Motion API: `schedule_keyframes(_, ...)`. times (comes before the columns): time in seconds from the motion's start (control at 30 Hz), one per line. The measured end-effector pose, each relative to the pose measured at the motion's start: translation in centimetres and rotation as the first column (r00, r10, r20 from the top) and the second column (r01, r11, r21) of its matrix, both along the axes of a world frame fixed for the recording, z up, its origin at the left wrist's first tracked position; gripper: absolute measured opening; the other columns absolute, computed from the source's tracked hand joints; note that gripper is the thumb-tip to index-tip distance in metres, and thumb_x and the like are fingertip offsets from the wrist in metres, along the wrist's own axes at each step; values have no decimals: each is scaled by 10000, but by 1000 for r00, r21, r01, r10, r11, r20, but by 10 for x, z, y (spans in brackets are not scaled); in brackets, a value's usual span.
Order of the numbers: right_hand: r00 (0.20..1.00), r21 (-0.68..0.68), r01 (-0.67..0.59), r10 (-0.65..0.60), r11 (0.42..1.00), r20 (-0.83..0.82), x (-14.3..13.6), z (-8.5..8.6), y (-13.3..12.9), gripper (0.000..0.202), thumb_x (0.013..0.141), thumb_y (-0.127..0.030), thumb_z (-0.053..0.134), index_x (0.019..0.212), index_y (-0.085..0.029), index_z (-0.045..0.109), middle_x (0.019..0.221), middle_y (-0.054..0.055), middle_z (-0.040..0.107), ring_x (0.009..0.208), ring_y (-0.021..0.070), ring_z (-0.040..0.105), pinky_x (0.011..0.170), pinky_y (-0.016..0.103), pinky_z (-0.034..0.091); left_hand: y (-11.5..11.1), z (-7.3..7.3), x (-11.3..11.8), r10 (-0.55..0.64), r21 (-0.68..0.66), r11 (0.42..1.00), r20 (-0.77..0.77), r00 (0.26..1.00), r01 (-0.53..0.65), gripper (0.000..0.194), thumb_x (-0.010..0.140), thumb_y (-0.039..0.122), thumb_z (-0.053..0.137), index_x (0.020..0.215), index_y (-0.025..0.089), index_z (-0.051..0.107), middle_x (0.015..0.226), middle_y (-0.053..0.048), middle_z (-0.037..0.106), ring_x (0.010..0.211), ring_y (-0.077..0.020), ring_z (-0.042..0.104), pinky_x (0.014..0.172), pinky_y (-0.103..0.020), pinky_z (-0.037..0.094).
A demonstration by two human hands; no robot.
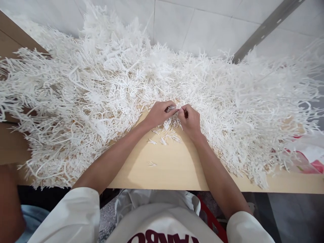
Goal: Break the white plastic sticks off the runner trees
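A large heap of white, thin-branched plastic sprigs [113,77] covers most of the light wooden table [164,172] and curves around both arms. My left hand [161,114] is closed in a pinch at the heap's near edge, fingertips on a small white sprig [173,108]. Close against it, my right hand [191,120] pinches the same spot with thumb and forefinger. The fingers partly hide what they grip. Short loose white pieces [174,135] lie just below the hands, and one small cluster [152,164] sits nearer the table's front edge.
Brown cardboard [15,38] stands at the far left. A grey metal post [265,28] rises behind the heap before a tiled wall [174,22]. At the right lies a clear and red plastic bag [303,155]. Another person's arm [10,202] shows at the lower left.
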State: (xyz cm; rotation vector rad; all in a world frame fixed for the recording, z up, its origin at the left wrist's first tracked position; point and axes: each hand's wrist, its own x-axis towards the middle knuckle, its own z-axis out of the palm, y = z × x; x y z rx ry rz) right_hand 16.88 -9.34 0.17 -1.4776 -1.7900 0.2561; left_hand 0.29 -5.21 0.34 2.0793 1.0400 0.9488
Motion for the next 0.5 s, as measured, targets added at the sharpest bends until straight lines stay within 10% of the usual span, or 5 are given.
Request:
schedule_keyframes(0.17, 989, 116, -146, 141, 982, 53, -1, -1, -8, 156, 852, -224, 505, 697, -218, 485, 572, -64, 469, 505, 80, 412, 526, 241, 330, 2, 2, -4, 262, -78, 964, 78, 962, -256, 165, 887, 300, 566, 771, 187, 598, 621, 49, 594, 557, -81, 490, 580, -227, 363)
schedule_keyframes(0.33, 993, 177, 91, -76, 980, -89, -1, 2, -7, 110, 892, -252, 537, 960, -227, 619, 783, -8, 647, 676, 124, 595, 650, 273, 470, 0, 2, -2, 70, 4, 998, 39, 997, -70, 82, 873, 266, 582, 847, 195, 613, 717, 40, 642, 630, -84, 541, 645, -225, 398)
schedule_keyframes(0.5, 997, 223, -26, 7, 974, 82, -2, 3, -4, 223, 874, -259, 615, 1094, -250, 651, 1042, 43, 721, 995, 198, 665, 900, 376, 479, 0, 0, -1, 18, 41, 999, 92, 996, -22, 66, 845, 176, 580, 892, 188, 625, 811, 25, 676, 709, -86, 570, 695, -213, 424)
